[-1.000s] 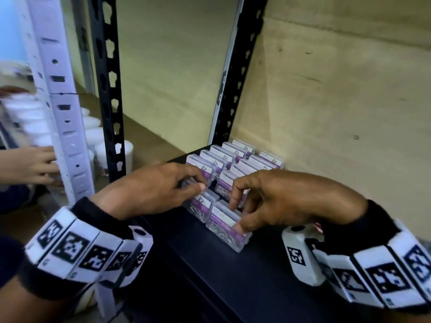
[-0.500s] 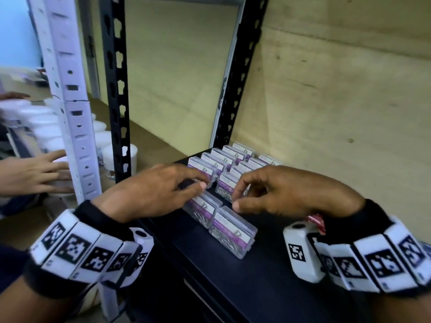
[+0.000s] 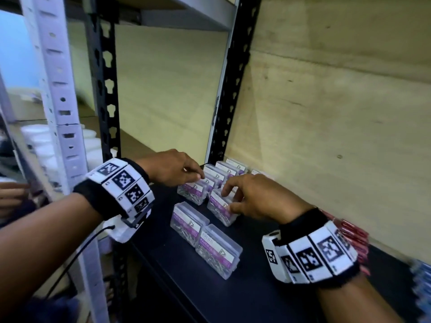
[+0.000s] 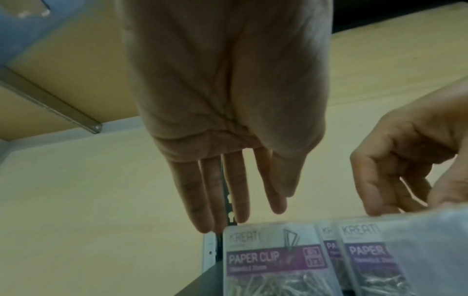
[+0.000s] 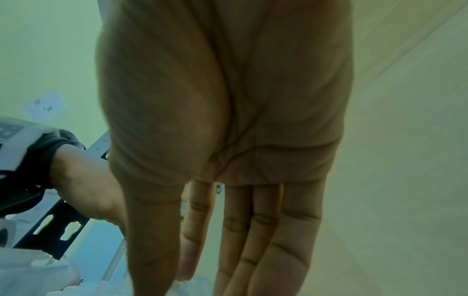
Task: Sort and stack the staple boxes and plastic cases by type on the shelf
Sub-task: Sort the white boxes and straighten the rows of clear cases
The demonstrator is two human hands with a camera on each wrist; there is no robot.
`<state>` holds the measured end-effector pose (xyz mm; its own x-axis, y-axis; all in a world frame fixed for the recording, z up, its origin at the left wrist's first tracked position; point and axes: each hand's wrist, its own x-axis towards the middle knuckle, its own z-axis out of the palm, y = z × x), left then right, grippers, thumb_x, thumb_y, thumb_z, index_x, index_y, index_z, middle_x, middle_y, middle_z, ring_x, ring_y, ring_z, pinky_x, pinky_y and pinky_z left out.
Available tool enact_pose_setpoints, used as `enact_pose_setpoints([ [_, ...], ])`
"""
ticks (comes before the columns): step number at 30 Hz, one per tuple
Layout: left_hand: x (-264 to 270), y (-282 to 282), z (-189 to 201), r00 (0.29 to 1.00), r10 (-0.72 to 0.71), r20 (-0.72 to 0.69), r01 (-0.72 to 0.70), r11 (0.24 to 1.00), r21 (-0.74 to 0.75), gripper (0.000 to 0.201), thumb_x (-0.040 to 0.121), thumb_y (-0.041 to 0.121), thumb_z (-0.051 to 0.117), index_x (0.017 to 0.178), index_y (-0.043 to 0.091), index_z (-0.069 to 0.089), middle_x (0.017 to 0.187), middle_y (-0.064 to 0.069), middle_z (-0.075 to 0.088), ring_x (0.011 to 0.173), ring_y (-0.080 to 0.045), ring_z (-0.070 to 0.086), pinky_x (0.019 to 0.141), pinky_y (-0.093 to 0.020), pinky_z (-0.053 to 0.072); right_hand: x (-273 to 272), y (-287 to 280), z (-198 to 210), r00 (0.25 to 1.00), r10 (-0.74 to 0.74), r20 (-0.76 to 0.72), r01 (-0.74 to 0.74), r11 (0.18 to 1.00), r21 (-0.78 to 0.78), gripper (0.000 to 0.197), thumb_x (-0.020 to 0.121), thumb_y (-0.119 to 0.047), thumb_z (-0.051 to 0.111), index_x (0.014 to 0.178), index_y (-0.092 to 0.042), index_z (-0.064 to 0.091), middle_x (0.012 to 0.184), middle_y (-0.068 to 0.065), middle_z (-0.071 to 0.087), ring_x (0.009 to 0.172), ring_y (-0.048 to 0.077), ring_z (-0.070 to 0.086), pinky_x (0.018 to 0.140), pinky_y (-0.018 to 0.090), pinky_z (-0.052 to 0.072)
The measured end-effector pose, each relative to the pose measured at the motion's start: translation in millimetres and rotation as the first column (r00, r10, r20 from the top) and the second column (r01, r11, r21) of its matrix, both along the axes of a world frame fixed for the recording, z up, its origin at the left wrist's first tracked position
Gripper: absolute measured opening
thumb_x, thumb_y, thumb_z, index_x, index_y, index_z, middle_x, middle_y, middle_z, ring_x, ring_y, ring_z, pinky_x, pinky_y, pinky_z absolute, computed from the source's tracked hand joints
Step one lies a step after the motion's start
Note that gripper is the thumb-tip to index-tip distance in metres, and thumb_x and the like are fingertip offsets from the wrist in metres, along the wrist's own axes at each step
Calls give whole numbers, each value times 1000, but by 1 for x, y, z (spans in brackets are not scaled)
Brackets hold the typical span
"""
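Far left: white slotted upright point(image 3: 59, 108), white tubs point(image 3: 39, 138) behind it on next unit; another person's hand point(image 3: 11, 194) at frame edge. Black upright point(image 3: 106, 89) next.

L hand point(image 3: 172, 167) reaches over black shelf point(image 3: 186, 287), fingers straight and relaxed per left wrist view point(image 4: 228, 140), tips at top edge of a clear paper clip case point(image 3: 192, 191). Touching or just above — can't tell. No grip seen.

Two more cases lie nearer shelf front, side by side, flat, labels up: one point(image 3: 189, 221), other point(image 3: 218, 249) just R of it, touching or nearly.

Back corner by rear black upright point(image 3: 229, 89): rows of same cases point(image 3: 221, 173) standing close-packed, purple labels.

R hand point(image 3: 258, 197) over a case point(image 3: 219, 207) at front of R row; thumb at its near side, index finger on its top edge, looks like a pinch. R wrist view point(image 5: 228, 120) shows fingers long and straight, contact hidden.

Far R, behind R wristband point(image 3: 310, 255): red boxes point(image 3: 349, 236) stacked against plywood wall point(image 3: 338, 113); blue items point(image 3: 422, 283) at edge, blurred.
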<state>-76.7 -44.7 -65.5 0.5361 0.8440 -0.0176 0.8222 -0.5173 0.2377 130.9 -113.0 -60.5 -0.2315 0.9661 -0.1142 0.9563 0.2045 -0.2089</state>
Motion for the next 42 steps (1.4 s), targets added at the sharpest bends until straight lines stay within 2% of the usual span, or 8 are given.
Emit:
enact_pose_setpoints([
  [4,1,4,-6,1000,0,-3,0,1000,-28,28,97,44,51,122,39,64,124,10,64,106,-8,57,95,-29,45,2,-2,4,1000,30,-9,-30,999,-28,39,86,-28,75,121,-36,60,111,-5,70,98,12,64,85,27,46],
  [10,-1,-5,-7,999,-50,13,51,998,-37,26,95,43,55,120,47,62,98,26,61,82,6,54,73,-14,41,5,-10,13,999,48,22,-46,996,-83,38,84,-32,77,120,-37,65,118,-11,66,99,10,61,79,25,43],
  [23,5,-48,4,988,-115,-100,105,990,-94,31,95,53,46,125,54,56,115,22,65,92,-3,62,87,-30,51,14,-27,19,998,46,-47,-56,967,-247,26,81,-38,78,105,-38,68,94,-5,76,89,11,70,93,36,52],
  [26,8,-52,4,989,-103,-104,94,992,-90,30,96,51,45,124,54,55,85,35,59,65,13,53,65,-16,42,17,-30,17,997,46,-60,-61,956,-286,25,81,-40,78,103,-41,66,89,-4,77,85,10,71,91,36,54],
  [28,8,-53,4,991,-93,-101,85,993,-79,30,96,51,45,124,53,56,66,25,56,50,3,45,56,-14,34,18,-32,17,996,46,-72,-66,951,-302,25,80,-40,79,102,-41,66,88,-4,77,84,10,71,91,38,54],
  [32,2,-52,-1,990,-107,-89,97,990,-105,30,92,60,43,121,60,53,94,1,71,72,-14,62,71,-28,53,17,-35,17,997,48,-66,-66,952,-300,26,79,-41,79,102,-40,66,85,-5,77,79,7,69,90,37,54],
  [34,1,-54,-2,991,-117,-68,108,987,-123,31,91,62,43,120,61,53,99,5,71,84,-18,66,80,-37,55,17,-35,17,997,51,-59,-66,953,-296,26,80,-42,79,103,-41,66,84,-6,76,75,4,68,88,35,53],
  [42,-1,-61,-1,988,-149,-46,139,975,-173,32,91,62,42,122,60,52,116,24,64,96,2,61,91,-30,50,17,-40,20,996,77,-47,-88,946,-311,28,81,-42,77,105,-42,64,89,-8,76,86,7,70,92,38,53],
])
